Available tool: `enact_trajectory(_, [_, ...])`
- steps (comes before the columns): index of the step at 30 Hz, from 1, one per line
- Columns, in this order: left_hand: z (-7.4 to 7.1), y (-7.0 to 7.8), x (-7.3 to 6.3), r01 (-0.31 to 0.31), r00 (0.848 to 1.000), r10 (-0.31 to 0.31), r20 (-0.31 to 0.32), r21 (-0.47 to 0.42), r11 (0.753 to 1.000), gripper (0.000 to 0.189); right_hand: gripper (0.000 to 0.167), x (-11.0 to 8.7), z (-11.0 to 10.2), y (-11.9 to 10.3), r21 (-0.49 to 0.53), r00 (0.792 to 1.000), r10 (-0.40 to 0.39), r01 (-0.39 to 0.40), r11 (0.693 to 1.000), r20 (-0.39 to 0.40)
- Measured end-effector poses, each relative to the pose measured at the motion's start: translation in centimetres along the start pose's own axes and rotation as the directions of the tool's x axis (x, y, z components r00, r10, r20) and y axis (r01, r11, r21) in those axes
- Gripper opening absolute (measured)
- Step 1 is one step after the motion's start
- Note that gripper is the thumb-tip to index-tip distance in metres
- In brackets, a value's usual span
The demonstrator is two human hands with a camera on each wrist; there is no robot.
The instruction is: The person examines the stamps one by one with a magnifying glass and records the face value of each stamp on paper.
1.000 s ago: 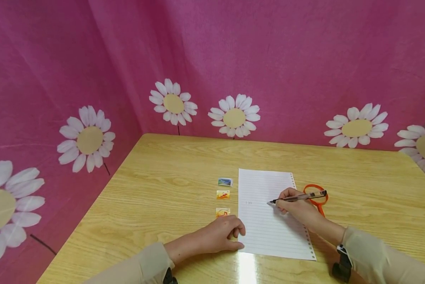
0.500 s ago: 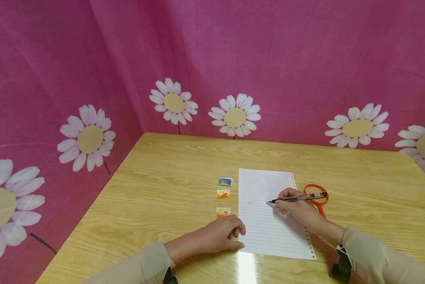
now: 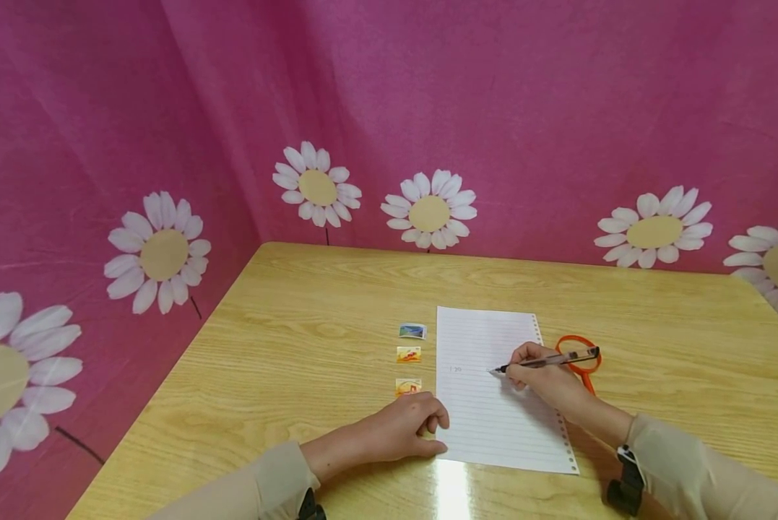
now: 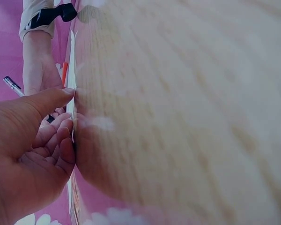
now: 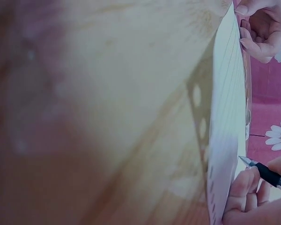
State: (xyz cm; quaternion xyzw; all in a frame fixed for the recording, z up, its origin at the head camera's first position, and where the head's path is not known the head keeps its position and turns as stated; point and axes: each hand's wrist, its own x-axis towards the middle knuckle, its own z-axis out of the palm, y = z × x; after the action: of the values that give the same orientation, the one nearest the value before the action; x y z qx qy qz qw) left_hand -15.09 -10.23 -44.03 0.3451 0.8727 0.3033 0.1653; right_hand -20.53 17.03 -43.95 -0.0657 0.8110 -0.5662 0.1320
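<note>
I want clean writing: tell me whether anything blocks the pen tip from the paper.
Nothing visible does. The right hand holds the pen, its tip at the paper; the left hand is at the paper's left edge, away from the tip.

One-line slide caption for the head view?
Right hand holds a transparent black pen at a white ruled paper sheet; left hand at its edge, near three small colourful rectangular cards.

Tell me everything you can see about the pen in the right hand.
The pen looks like clear plastic, with a black grip, a silvery conical tip and a dark far end. The right hand pinches it near the tip, far end raised toward the person's right. Its bare point is on or just above the lined paper, right of some small writing; I can't tell which.
</note>
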Motion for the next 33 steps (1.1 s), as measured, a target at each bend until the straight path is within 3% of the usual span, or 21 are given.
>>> enact_trajectory(9, [0.05, -0.10, 0.01, 0.004, 1.000, -0.004, 0.003, 0.001, 1.000, 0.020, 0.014, 0.01, -0.17, 0.10, -0.019, 1.000, 0.022, -0.021, 1.000, 0.009])
enact_trajectory(33, [-0.01, 0.11, 0.05, 0.018, 1.000, -0.018, 0.000, -0.004, 1.000, 0.019, 0.015, 0.33, -0.06, 0.53, 0.012, 1.000, -0.020, 0.020, 1.000, 0.000])
